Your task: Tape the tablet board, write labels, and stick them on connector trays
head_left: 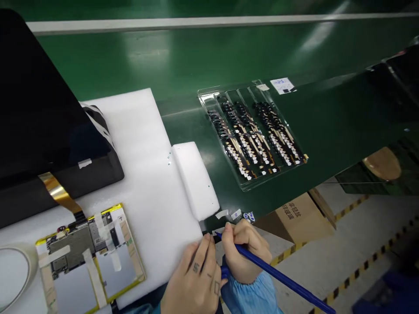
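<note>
My right hand is closed around a long blue pen-like tool. Its pointed tip reaches a small dark piece at the table's near edge. My left hand, back upward, has its fingers drawn together against that piece; what they grip is mostly hidden. A bit of blue shows beside the left thumb, its kind unclear. Just beyond the fingertips lie a white label, a curved white strip and a blue-marked sticker. A white foam block stands beside them.
On a white foam sheet lie an opened tablet-like device, its black screen and a tape roll. A clear tray of dark flex parts and a note lie beyond. A cardboard box stands below.
</note>
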### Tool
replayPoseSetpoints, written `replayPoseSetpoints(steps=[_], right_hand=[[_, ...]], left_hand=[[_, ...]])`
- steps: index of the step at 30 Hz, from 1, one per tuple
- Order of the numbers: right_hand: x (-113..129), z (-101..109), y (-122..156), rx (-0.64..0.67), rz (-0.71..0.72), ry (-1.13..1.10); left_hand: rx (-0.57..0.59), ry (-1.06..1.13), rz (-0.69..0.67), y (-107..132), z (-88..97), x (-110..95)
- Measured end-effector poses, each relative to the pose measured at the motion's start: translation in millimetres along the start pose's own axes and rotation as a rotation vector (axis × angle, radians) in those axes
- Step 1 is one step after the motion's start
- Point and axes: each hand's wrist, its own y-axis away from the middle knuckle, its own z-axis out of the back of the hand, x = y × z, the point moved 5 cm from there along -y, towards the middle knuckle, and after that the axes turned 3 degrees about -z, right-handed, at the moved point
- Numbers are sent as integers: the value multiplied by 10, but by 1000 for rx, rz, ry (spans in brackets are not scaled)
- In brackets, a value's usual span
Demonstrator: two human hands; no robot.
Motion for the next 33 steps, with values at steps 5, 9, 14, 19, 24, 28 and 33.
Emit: replayPoseSetpoints(steps=[5, 9, 14, 19, 24, 28, 33], right_hand=[[4, -2, 5, -21, -12, 16], [8, -8, -2, -7, 3, 24], [-17, 8, 10, -4, 3, 30], [5, 5, 16, -26, 16, 41], [26, -6, 16, -9, 21, 36], [17, 3, 27, -4, 22, 23], [3, 8, 35, 2, 3, 23]], left_hand=[[38, 11, 7, 36, -24, -7], [28, 24, 6, 38, -13, -3], [23, 34, 11, 28, -16, 5], [10, 32, 18, 30, -11, 2], [-4, 37, 19, 26, 3, 12], [-7, 35, 16, 29, 1, 10], [-6, 39, 25, 42, 4, 3]])
